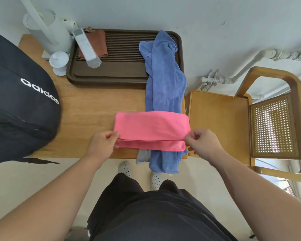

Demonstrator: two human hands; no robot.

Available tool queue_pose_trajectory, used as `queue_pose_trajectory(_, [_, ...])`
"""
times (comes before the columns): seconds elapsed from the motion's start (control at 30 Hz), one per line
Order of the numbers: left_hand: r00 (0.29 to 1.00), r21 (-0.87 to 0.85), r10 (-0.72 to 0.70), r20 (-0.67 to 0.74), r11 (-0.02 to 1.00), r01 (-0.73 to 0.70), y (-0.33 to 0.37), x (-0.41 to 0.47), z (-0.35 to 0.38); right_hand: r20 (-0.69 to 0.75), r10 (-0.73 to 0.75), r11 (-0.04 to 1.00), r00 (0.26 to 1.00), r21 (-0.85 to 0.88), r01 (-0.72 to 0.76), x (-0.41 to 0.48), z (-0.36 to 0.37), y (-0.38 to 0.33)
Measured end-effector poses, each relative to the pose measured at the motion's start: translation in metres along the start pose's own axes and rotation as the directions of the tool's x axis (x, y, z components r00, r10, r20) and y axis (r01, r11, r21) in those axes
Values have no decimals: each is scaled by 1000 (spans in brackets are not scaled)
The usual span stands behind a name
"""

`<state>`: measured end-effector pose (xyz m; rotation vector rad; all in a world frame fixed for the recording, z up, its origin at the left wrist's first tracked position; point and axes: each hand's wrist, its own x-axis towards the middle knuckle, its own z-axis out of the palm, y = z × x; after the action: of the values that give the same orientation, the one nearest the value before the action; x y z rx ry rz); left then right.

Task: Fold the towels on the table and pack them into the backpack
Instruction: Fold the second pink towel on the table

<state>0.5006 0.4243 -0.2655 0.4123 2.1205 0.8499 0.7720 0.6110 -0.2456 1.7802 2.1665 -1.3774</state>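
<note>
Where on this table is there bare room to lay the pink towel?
The table is bare between the backpack, the tray and the blue towel. The chair seat on the right is bare too. Crowded: the back-left corner with kettle and cup, and the right side, where the pink towel overlaps the blue one.

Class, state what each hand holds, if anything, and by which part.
Both hold the pink towel, by the near edge of its top layer: the left hand pinches the left end, the right hand the right end.
</note>
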Motion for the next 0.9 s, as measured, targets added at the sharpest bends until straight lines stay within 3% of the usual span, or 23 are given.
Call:
queue_pose_trajectory(0.43, [991,419,132,-32,902,-107,-30,18,18,110,-5,958,994,-285,37,-2,31,16])
queue_pose_trajectory(0.6, [998,550,56,-5,834,-44,-25,31,13,157,71,861,985,-507,19,-2,35,3])
queue_pose_trajectory(0.67, [999,537,32,3,843,-28,-18,38,12,115,14,804,993,-592,57,1,36,-6])
queue_pose_trajectory(0.8, [999,471,22,-47,882,3,-5,61,14,-61,-336,783,940,-572,243,21,48,-29])
queue_pose_trajectory(0.9, [994,425,8,-109,904,39,4,79,22,-42,-280,774,959,-602,199,50,50,-45])
